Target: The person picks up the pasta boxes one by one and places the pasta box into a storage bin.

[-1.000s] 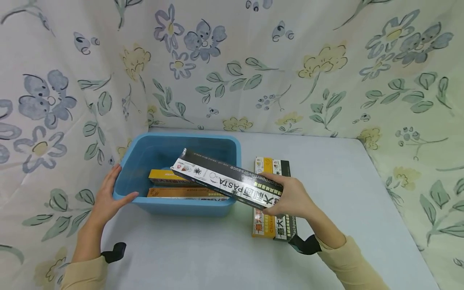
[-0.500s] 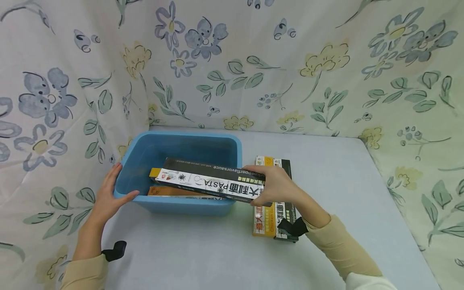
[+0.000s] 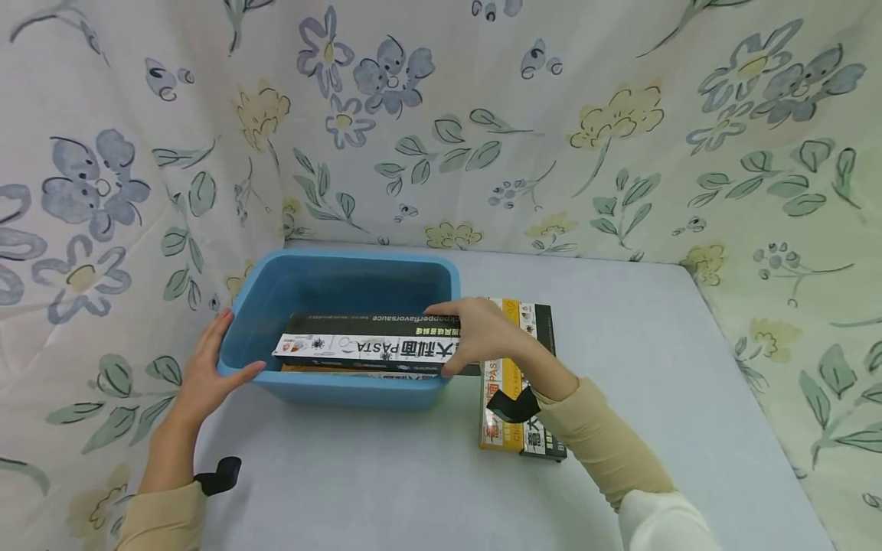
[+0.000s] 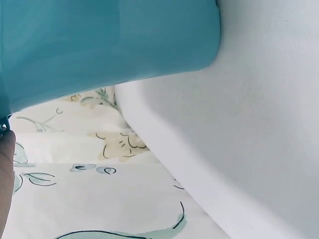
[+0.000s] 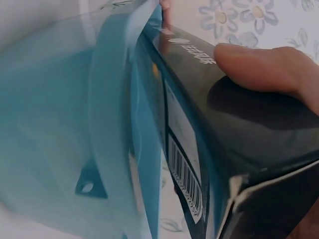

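In the head view, my right hand (image 3: 485, 335) grips the right end of a black-and-white pasta box (image 3: 365, 348). The long box lies lengthwise over the blue plastic bin (image 3: 351, 396), its left end inside and its right end near the right rim. Close up in the right wrist view, the thumb presses on the box's black face beside the bin wall (image 5: 109, 89). My left hand (image 3: 210, 379) rests at the bin's left side, fingers along the outer wall and thumb stretched past the front corner. A brown-orange box (image 3: 303, 369) shows beneath the held one, mostly covered.
Right of the bin, a yellow-and-white pasta box (image 3: 510, 428) and another black-and-white pasta box (image 3: 544, 444) lie side by side on the white table (image 3: 331, 482). My right forearm passes over them. A floral curtain (image 3: 441, 115) hangs behind and along the sides.
My right hand has brought the pasta box left and down into the bin, levelling it from a slant. It now covers the yellow box inside. The left hand has stayed in place.
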Motion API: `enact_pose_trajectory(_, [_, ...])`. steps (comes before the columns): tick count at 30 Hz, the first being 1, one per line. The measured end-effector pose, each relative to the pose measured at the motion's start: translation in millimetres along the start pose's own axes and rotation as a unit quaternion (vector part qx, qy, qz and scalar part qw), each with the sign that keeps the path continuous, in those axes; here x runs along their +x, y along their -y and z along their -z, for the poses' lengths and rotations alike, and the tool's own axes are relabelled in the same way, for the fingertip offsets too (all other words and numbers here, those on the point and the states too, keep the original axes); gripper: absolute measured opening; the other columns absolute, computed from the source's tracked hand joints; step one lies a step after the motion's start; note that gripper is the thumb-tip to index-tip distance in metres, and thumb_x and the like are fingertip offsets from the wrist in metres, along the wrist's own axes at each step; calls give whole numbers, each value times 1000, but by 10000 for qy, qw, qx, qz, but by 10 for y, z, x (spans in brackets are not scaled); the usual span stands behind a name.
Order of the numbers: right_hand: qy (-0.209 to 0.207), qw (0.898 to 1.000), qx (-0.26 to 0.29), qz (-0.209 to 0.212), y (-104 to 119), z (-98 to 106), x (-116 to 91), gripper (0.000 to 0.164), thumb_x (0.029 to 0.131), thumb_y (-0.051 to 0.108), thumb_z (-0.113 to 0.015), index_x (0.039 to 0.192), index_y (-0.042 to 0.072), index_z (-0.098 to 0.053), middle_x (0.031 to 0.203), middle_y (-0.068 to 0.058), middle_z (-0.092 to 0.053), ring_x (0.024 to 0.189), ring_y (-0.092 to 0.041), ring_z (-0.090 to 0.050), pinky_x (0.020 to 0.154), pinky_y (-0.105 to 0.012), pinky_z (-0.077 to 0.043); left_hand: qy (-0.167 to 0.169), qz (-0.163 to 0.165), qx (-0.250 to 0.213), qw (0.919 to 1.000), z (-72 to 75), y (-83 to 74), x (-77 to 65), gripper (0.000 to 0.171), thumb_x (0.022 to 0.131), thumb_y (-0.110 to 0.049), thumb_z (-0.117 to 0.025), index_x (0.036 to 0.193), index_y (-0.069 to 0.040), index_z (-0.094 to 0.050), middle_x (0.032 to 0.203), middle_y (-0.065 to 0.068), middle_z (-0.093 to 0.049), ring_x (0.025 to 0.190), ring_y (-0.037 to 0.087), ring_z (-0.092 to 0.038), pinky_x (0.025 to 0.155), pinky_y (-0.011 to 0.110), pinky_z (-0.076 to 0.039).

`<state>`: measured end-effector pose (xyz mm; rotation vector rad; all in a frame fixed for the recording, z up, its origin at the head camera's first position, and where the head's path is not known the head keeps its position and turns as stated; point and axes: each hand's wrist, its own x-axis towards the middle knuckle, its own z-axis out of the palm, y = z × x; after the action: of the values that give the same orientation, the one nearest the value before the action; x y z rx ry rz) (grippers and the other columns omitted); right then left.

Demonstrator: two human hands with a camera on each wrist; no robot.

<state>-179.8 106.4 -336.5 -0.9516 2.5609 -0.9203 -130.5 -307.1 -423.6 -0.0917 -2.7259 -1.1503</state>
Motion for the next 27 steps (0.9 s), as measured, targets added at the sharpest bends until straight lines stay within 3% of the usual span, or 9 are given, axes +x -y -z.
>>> enact_pose_trajectory(15, [793, 9941, -574, -461, 248, -86, 462, 79, 59, 21, -90, 130, 5, -61, 97, -1, -70, 75, -14, -58, 59, -23, -48, -32, 12, 5, 10000, -1, -4, -2, 94, 82, -30, -71, 155, -6, -16, 159, 23, -10, 140, 54, -12, 99, 80, -13])
enact_pose_trajectory(27, [1559, 9773, -1326, -542, 420, -176, 798, 78, 67, 28, -88, 136, 7, -56, 131, -5, -61, 67, -11, -52, 57, -22, -40, 6, 30, 15, 10000, 4, -19, -25, 95, 83, -32, -71, 155, -5, -16, 159, 26, -10, 138, 57, -14, 96, 82, -16])
